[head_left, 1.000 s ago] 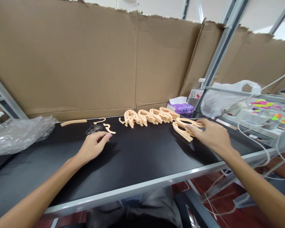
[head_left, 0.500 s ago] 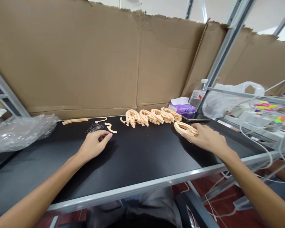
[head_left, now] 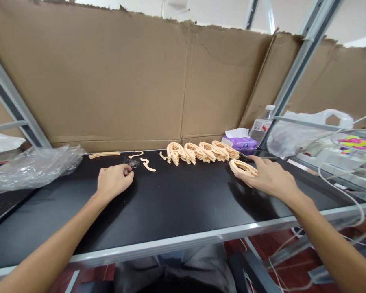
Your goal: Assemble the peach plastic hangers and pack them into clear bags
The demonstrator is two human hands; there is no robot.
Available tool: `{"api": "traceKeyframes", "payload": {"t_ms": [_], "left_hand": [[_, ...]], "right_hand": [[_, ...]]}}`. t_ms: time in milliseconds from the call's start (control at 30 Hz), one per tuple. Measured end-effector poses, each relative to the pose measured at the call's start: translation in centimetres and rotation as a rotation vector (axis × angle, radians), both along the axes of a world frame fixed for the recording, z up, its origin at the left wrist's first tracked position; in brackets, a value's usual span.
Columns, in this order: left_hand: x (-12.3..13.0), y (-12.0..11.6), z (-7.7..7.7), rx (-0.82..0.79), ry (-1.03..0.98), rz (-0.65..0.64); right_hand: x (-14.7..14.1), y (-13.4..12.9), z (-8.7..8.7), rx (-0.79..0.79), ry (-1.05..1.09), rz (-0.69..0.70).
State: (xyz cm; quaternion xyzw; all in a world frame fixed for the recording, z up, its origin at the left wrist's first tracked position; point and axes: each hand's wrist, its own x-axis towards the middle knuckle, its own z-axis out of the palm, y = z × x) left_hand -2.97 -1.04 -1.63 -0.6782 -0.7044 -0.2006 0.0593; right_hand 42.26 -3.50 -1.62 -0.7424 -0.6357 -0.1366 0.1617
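Observation:
My right hand (head_left: 271, 179) grips a small stack of oval, ring-shaped wooden pieces (head_left: 242, 167) at the right of the black table, thumb at the near side. A shadow lies on the table below the stack. My left hand (head_left: 114, 179) rests at the left with its fingers curled in, beside a patch of dark crumbs (head_left: 131, 162). Whether anything is inside those fingers is hidden. Just right of it lie a wavy wooden strip (head_left: 148, 164) and a hooked wooden strip (head_left: 136, 154). Several overlapping stacks of wooden ring pieces (head_left: 198, 152) form a row at the back.
Straight wooden strips (head_left: 104, 155) lie at the back left, near crumpled clear plastic (head_left: 45, 167). A purple tissue pack (head_left: 240, 142), a bottle (head_left: 261, 125) and a phone (head_left: 262, 154) are at the back right. Cardboard (head_left: 118, 77) walls the back; white cables (head_left: 338, 183) hang at right.
My left hand has drawn left, away from the wavy strip, and its fingers have curled tighter by the crumbs. My right hand still holds the stack. The whole view has shifted slightly.

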Motion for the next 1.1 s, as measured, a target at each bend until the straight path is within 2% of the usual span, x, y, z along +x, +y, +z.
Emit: {"api": "traceKeyframes", "payload": {"t_ms": [67, 133, 200, 267, 333, 400, 467, 567, 733, 867, 967, 1100], "left_hand": [[-0.4, 0.3, -0.1, -0.005, 0.035, 0.008], [-0.7, 0.6, -0.3, -0.008, 0.068, 0.013], [-1.0, 0.9, -0.5, -0.010, 0.094, 0.018], [-1.3, 1.2, -0.8, -0.010, 0.114, 0.029], [-1.8, 1.7, -1.0, -0.006, 0.128, 0.045], [-2.5, 2.3, -1.1, 0.001, 0.142, 0.064], [-3.4, 3.2, -1.1, 0.009, 0.156, 0.081], [-5.0, 4.7, -1.1, 0.016, 0.171, 0.102], [-7.4, 7.7, -0.8, 0.003, 0.176, 0.137], [-8.4, 9.7, -0.3, -0.046, 0.156, 0.079], [-8.6, 10.3, -0.1, -0.104, 0.125, 0.029], [-8.0, 9.4, 0.4, -0.111, 0.061, -0.043]], "right_hand": [[-2.6, -0.3, 0.6, 0.113, -0.033, 0.167], [-6.4, -0.4, 1.0, 0.143, -0.022, 0.444], [-10.8, -0.2, 1.0, 0.075, 0.022, 0.666], [-15.1, 0.5, 0.5, 0.008, 0.061, 0.831], [-18.5, 1.3, -0.3, -0.049, 0.096, 0.960], [-20.6, 2.1, -1.3, -0.088, 0.141, 1.054], [-21.4, 2.7, -2.1, -0.117, 0.179, 1.104], [-21.4, 2.9, -2.7, -0.127, 0.204, 1.098], [-21.2, 2.6, -2.6, -0.120, 0.188, 1.069], [-21.3, 2.6, -2.4, -0.120, 0.167, 1.071], [-21.2, 2.8, -2.3, -0.121, 0.160, 1.067], [-21.1, 2.9, -2.2, -0.122, 0.153, 1.070]]}}
